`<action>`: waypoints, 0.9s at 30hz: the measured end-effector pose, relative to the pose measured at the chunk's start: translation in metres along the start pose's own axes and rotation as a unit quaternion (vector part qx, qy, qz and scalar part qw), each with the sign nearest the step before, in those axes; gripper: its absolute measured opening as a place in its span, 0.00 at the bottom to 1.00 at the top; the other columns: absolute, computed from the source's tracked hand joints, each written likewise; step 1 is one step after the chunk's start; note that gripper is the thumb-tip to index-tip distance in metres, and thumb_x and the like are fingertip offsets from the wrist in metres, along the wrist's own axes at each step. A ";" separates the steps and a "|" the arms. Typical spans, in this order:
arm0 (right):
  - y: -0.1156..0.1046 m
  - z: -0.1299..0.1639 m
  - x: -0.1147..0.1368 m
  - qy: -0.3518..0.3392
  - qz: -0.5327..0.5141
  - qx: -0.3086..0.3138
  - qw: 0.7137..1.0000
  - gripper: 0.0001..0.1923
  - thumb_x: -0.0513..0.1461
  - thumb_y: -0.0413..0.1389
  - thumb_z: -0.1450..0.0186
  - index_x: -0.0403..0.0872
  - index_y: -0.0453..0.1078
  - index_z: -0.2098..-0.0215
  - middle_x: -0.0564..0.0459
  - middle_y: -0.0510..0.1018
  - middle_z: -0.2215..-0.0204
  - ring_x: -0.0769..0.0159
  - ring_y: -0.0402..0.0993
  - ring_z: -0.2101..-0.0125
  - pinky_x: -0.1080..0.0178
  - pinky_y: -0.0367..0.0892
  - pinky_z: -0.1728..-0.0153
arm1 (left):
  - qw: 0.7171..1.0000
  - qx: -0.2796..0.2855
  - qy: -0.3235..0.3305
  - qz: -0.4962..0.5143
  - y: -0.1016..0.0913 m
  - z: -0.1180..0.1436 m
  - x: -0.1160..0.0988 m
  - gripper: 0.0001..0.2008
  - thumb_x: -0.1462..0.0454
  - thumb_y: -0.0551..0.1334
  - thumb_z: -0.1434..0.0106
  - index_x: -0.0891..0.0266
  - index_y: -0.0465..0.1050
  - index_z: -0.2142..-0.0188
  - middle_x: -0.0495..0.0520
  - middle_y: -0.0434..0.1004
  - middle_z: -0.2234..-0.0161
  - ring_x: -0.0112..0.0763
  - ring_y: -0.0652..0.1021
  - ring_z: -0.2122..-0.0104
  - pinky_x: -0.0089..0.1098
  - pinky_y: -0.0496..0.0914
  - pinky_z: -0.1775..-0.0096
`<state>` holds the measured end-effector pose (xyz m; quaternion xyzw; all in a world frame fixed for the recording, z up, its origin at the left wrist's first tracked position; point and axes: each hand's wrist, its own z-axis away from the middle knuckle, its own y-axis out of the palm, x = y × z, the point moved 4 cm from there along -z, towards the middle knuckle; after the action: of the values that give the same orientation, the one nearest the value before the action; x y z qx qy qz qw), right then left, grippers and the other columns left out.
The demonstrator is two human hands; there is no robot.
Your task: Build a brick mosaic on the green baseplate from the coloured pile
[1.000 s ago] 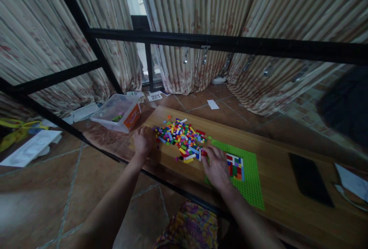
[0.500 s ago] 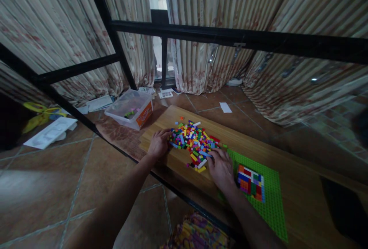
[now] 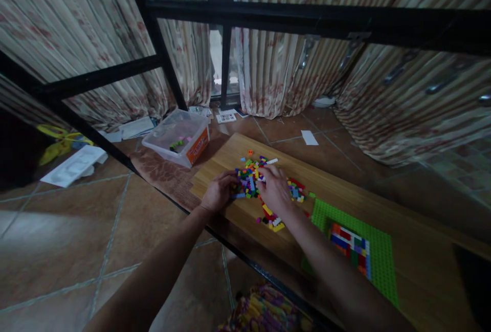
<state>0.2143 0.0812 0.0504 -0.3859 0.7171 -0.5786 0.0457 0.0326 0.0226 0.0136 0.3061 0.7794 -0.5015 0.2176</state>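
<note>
Both hands on brick pile (image 3: 264,183) | left hand (image 3: 218,192) loosely curled at edge | right hand (image 3: 274,189) spread flat on top

the right hand (image 3: 274,191) covers the middle of the brick pile (image 3: 251,181), and its fingertips cannot be seen. the left hand (image 3: 218,194) hides the pile's near-left edge. the green baseplate (image 3: 379,260) is partly behind the right forearm.

dim indoor light | daylight through curtain gap (image 3: 220,56) | edges bent, wide-angle | slight blur throughout
</note>
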 end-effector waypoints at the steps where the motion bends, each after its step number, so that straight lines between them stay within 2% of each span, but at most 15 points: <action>1: 0.006 -0.013 0.007 -0.015 0.003 0.020 1.000 0.19 0.36 0.53 0.35 0.45 0.70 0.46 0.43 0.72 0.48 0.54 0.64 0.49 0.54 0.60 0.46 | 1.000 -0.013 -0.013 -0.009 -0.001 0.000 0.001 0.15 0.69 0.50 0.34 0.61 0.76 0.64 0.57 0.76 0.51 0.34 0.76 0.52 0.36 0.70 0.49; 4: 0.025 -0.040 0.021 -0.062 0.029 0.089 0.994 0.19 0.34 0.53 0.36 0.47 0.71 0.47 0.45 0.73 0.49 0.54 0.63 0.48 0.53 0.58 0.46 | 0.996 -0.045 -0.063 -0.041 -0.002 -0.001 0.005 0.14 0.71 0.50 0.35 0.61 0.75 0.62 0.57 0.75 0.51 0.34 0.75 0.51 0.36 0.70 0.48; 8: 0.035 -0.045 0.024 -0.092 0.049 0.139 0.985 0.13 0.34 0.53 0.34 0.48 0.75 0.55 0.46 0.76 0.54 0.55 0.64 0.51 0.54 0.57 0.47 | 0.993 -0.048 -0.096 -0.055 -0.002 -0.002 0.007 0.14 0.71 0.51 0.37 0.60 0.74 0.61 0.56 0.76 0.53 0.34 0.75 0.52 0.36 0.70 0.47; 13: 0.021 -0.024 0.018 -0.091 0.024 0.103 0.990 0.13 0.36 0.53 0.33 0.48 0.74 0.52 0.47 0.77 0.54 0.55 0.65 0.51 0.54 0.57 0.48 | 0.993 -0.040 -0.089 -0.062 -0.001 -0.004 0.008 0.14 0.73 0.51 0.38 0.60 0.74 0.61 0.56 0.76 0.55 0.34 0.75 0.54 0.36 0.69 0.47; 17: 0.004 -0.002 0.013 -0.058 0.027 0.069 0.996 0.15 0.38 0.49 0.30 0.47 0.72 0.49 0.46 0.77 0.54 0.55 0.65 0.53 0.55 0.58 0.49 | 0.993 -0.034 -0.083 -0.075 0.001 -0.005 0.010 0.14 0.71 0.50 0.36 0.60 0.74 0.63 0.56 0.77 0.56 0.34 0.75 0.55 0.35 0.69 0.49; 23: -0.008 0.018 0.013 -0.011 0.087 0.089 0.992 0.17 0.36 0.45 0.29 0.48 0.72 0.48 0.47 0.77 0.57 0.56 0.65 0.56 0.57 0.59 0.52 | 0.991 -0.038 -0.078 -0.101 0.000 -0.010 0.017 0.13 0.69 0.50 0.37 0.60 0.74 0.65 0.57 0.77 0.58 0.37 0.75 0.55 0.36 0.70 0.50; 27: -0.015 0.024 0.014 0.006 0.127 0.081 0.989 0.18 0.36 0.44 0.29 0.48 0.71 0.47 0.46 0.77 0.58 0.56 0.65 0.55 0.56 0.59 0.51 | 0.990 -0.025 -0.061 -0.127 0.000 -0.015 0.021 0.13 0.68 0.50 0.38 0.60 0.73 0.67 0.58 0.77 0.58 0.39 0.76 0.55 0.38 0.69 0.50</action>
<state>0.2244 0.0529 0.0604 -0.2834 0.7116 -0.6262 0.1453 0.0172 0.0421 0.0059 0.1677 0.8094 -0.5236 0.2065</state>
